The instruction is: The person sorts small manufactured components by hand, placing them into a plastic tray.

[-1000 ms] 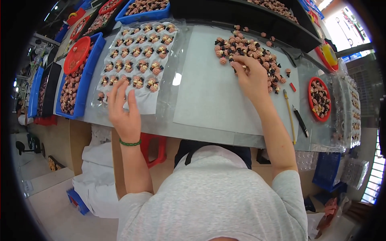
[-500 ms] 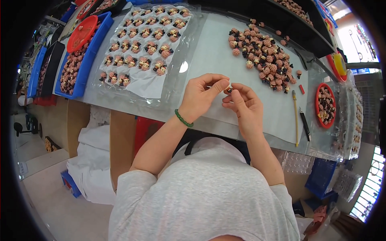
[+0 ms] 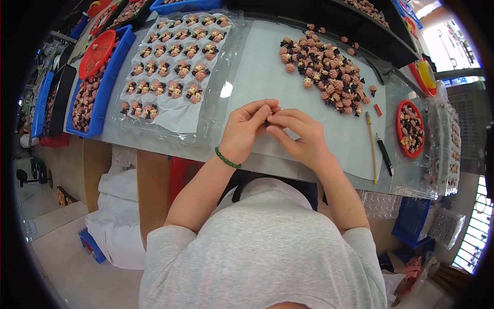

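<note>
My left hand (image 3: 243,129), with a green bead bracelet at the wrist, is closed in a pinch over the near part of the white sheet. Between its fingertips sits a small figurine (image 3: 267,123), of which little more than a dark bit shows. My right hand (image 3: 302,138) meets it from the other side, thumb and forefinger pinched on the same piece. A pile of small pink, black and cream figurine pieces (image 3: 329,77) lies beyond my hands to the right. On the left, a white-lined tray (image 3: 177,118) holds rows of similar figurines.
Right of my hands lie a yellow stick-like tool (image 3: 371,149), a black pen-like tool (image 3: 384,154) and a small red piece (image 3: 378,109). A red bowl (image 3: 399,135) of pieces stands farther right. A blue bin (image 3: 105,103) with a red dish (image 3: 98,54) is at left.
Both hands have shifted a little left with the figurine. My right hand has turned palm-down and its fingers now cover more of the piece. The whole view has swung slightly.
</note>
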Demonstrator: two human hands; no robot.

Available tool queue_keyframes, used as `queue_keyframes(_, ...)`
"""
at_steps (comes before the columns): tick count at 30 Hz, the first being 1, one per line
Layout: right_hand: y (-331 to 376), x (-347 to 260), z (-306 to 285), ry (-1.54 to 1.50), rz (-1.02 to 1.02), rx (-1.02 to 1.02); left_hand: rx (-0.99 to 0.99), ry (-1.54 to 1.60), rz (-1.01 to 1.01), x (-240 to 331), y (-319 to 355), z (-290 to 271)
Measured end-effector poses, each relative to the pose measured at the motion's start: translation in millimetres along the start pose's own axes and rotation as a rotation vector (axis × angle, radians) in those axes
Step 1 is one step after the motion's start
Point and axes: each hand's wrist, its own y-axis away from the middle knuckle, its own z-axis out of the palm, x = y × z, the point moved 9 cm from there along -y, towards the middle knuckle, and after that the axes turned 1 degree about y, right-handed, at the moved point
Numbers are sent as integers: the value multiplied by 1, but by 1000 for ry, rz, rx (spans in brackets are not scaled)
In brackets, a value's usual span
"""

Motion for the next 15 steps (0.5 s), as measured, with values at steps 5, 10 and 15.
queue_keyframes(5,-26,52,-20,503,4,-36,89,30,-35,6,1,-10)
queue_keyframes(10,-32,51,-26,530,-14,-41,36,-492,196,25,0,-3)
queue_keyframes(15,-1,65,-9,-155,612,-15,-64,-686,457,38,1,24)
